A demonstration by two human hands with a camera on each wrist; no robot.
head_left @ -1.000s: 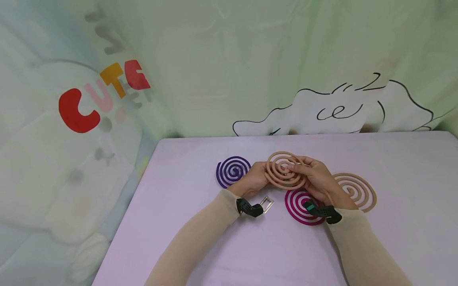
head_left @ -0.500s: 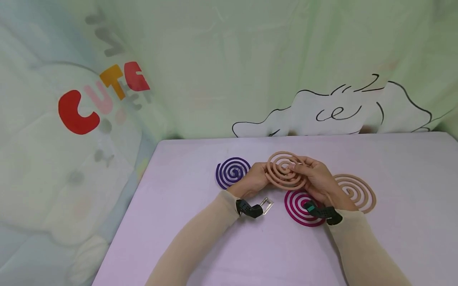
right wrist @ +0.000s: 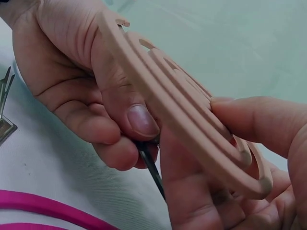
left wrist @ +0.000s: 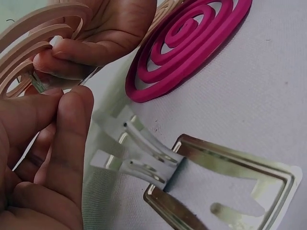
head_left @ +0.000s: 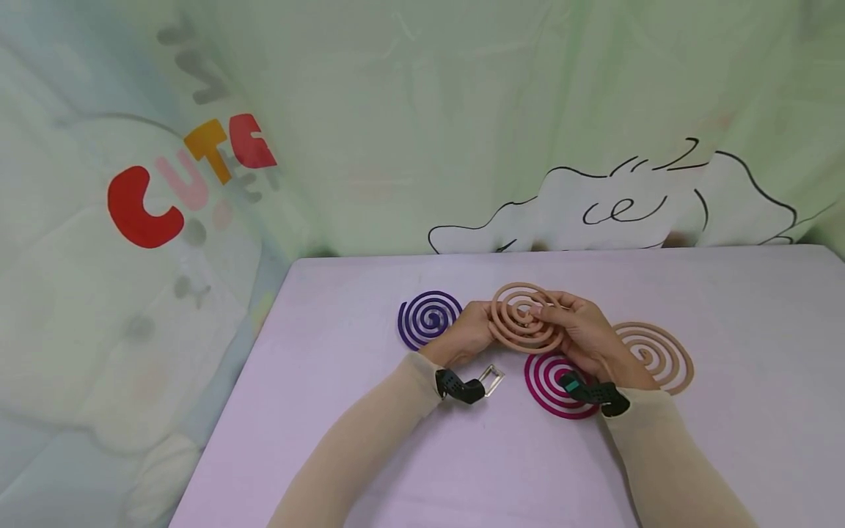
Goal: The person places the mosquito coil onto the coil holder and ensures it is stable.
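A peach mosquito coil (head_left: 505,334) is held tilted above the table. My right hand (head_left: 587,330) grips it, with the thumb on its upper face near the centre and fingers beneath. Behind the coil, my left hand (head_left: 472,330) pinches a thin metal piece (right wrist: 152,167), which looks like a coil stand; most of it is hidden by the fingers and coil. In the left wrist view a metal coil stand (left wrist: 230,153) with raised prongs lies on the table. A magenta coil (head_left: 538,389) lies below the right hand, partly covered by the wrist camera.
The purple coil (head_left: 412,341) lies flat left of the hands. Another peach coil (head_left: 683,359) rests to the right, partly behind the right wrist. The pale table (head_left: 409,462) ends at a green printed curtain (head_left: 409,132) at the back.
The held peach coil has tipped and dropped very slightly towards me in the last half second. Both hands keep their hold, and the things on the table stay put.
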